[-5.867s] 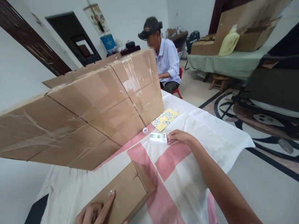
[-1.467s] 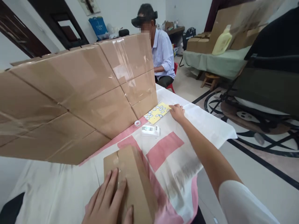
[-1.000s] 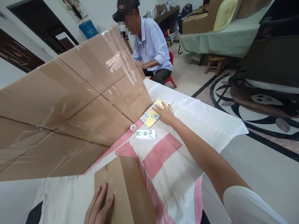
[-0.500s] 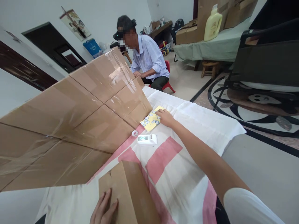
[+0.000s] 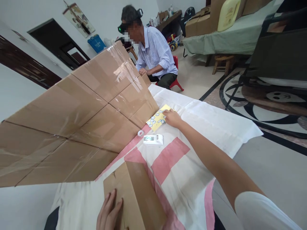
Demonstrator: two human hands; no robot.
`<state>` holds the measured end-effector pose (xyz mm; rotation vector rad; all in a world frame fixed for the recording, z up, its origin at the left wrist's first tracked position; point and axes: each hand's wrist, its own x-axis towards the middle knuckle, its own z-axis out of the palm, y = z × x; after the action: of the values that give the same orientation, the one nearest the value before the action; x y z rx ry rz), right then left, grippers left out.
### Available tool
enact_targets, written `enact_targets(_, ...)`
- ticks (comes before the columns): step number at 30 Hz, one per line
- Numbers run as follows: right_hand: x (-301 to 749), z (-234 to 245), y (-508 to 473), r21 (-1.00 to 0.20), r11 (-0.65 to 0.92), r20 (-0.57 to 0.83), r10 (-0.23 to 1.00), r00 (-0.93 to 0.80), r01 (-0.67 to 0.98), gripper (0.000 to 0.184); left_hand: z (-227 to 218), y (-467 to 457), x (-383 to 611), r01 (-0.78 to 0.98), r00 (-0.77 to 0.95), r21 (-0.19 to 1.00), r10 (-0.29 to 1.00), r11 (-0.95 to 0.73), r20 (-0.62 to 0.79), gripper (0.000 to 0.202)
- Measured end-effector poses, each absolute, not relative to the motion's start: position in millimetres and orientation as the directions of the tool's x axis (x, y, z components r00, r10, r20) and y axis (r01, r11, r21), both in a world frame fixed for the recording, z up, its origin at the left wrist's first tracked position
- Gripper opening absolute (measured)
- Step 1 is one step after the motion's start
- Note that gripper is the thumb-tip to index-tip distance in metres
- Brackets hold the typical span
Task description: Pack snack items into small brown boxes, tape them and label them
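My left hand lies on top of a small cardboard box near the bottom, fingers stretched out. Across the cloth, my right hand is at the right side of a yellow sheet dotted with several small blue-outlined white pieces. Its fingers are drawn together at the sheet's surface, and whatever they may hold is too small to make out. Nearer to me sits a white, stapler-like tape dispenser or similar device. Beside it lies a small roll of clear tape.
A tall taped cardboard partition stands along the left of the pink and white cloth. Beyond it another person sits on a red chair, hands near the partition's far end. A dark folding chair is at right.
My right hand's fingers have gone from resting more spread on the yellow sheet to being drawn together. The whole view has shifted slightly. My left hand stays on the box.
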<state>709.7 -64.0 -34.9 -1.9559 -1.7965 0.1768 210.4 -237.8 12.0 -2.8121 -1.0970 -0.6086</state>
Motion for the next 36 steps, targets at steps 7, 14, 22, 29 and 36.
enact_targets(7,712,-31,-65,-0.495,0.049,0.279,0.955,0.105,0.868,0.055,29,-247,225,0.695,0.65,0.096,0.68,-0.713,0.339,0.057)
enact_targets(14,710,-34,-63,-0.81,0.102,0.323,0.899,0.294,0.578,0.033,33,-252,235,0.703,0.624,0.119,0.689,-0.701,0.369,0.051)
enact_targets(22,702,-30,-52,-0.963,0.2,0.256,0.883,0.394,0.179,0.049,36,-254,234,0.716,0.61,0.15,0.716,-0.682,0.341,0.048)
enact_targets(29,665,-10,-67,-0.876,0.292,0.224,0.951,0.213,-0.383,0.045,34,-252,220,0.725,0.612,0.134,0.721,-0.676,0.326,0.05)
enact_targets(36,618,34,-117,-0.826,0.356,0.391,0.92,0.011,-0.436,0.038,49,-257,202,0.741,0.585,0.171,0.749,-0.649,0.309,0.062)
